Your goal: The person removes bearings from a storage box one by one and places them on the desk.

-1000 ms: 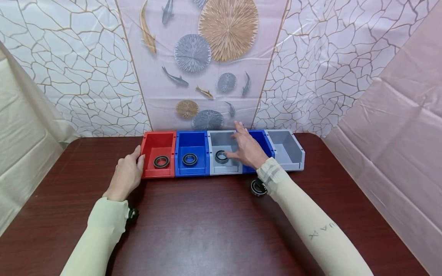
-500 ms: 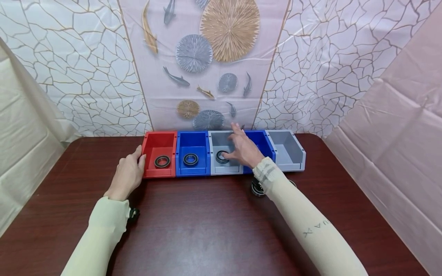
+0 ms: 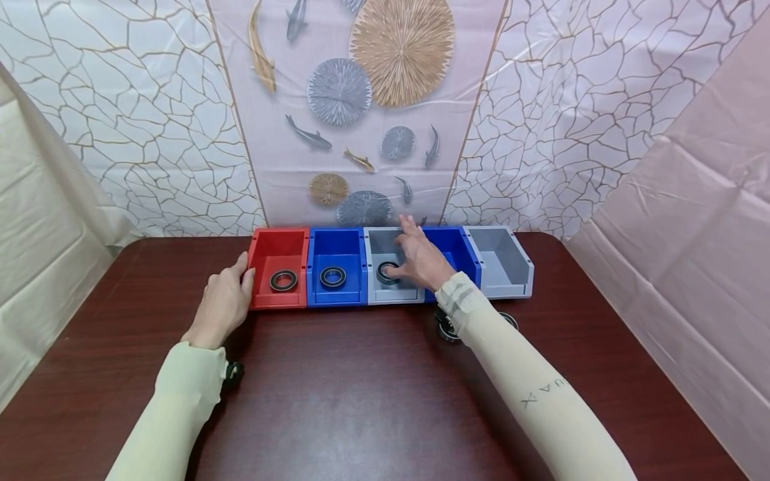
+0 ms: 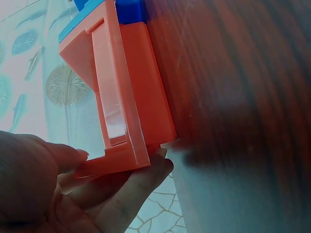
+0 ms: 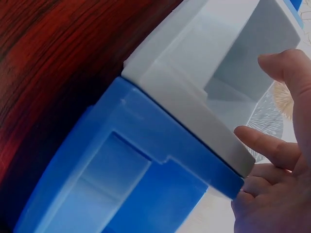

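From the head view, five rectangular open-topped bins stand in a touching row along the far side of a glossy dark reddish-brown table [image 3: 337,401]: a red plastic bin [image 3: 279,249], a blue plastic bin [image 3: 334,244], a grey plastic bin [image 3: 394,295], a second blue bin [image 3: 450,244] and a second grey bin [image 3: 502,270], left to right. The count is one red, two blue, two grey. A patterned hanging cloth [image 3: 361,153] rises behind the row. In front, a broad stretch of tabletop reaches the near side between two pale sleeves, the left sleeve [image 3: 171,407] and the right sleeve [image 3: 523,381]; more tabletop extends past the last bin to a rounded corner.

At least five round black-and-metal rings are in sight: one in the red bin [image 3: 283,290], one in the first blue [image 3: 333,287], one in the first grey [image 3: 386,281], and parts of two on the table [image 3: 448,336] [image 3: 512,321], on either side of the right sleeve. The person's left hand [image 3: 221,300] is at the row's left end; the right hand [image 3: 424,259] reaches over where the first grey and second blue bins meet, thumb overlapping the ring there; contact cannot be told.

In the left wrist view, thumb and fingers pinch the red bin's side wall.

In the right wrist view, thumb and forefinger stand apart, the forefinger's tip at the first grey bin's rim; the remaining fingers bend behind the corner, their pressure impossible to judge.
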Motion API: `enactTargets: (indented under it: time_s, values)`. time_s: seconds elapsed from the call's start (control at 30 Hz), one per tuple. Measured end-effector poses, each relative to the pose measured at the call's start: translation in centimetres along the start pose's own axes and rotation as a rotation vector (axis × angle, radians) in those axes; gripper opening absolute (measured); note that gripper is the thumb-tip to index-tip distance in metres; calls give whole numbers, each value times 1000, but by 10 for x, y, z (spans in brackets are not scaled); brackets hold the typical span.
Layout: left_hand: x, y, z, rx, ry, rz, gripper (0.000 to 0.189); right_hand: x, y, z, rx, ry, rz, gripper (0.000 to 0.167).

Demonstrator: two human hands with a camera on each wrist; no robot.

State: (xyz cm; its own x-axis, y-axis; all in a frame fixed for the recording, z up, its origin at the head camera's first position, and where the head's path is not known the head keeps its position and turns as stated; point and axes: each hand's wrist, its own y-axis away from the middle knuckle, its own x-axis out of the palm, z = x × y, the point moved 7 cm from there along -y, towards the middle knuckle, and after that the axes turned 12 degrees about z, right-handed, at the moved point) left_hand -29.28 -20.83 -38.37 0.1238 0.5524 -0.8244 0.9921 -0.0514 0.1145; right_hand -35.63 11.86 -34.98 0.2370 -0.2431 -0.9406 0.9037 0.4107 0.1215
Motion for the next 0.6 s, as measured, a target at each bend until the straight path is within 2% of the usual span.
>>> enactTargets:
  time_s: [0.6]
  values:
    - [0, -1, 1, -8, 2, 14, 62, 9, -10, 0, 23, 38, 6, 64]
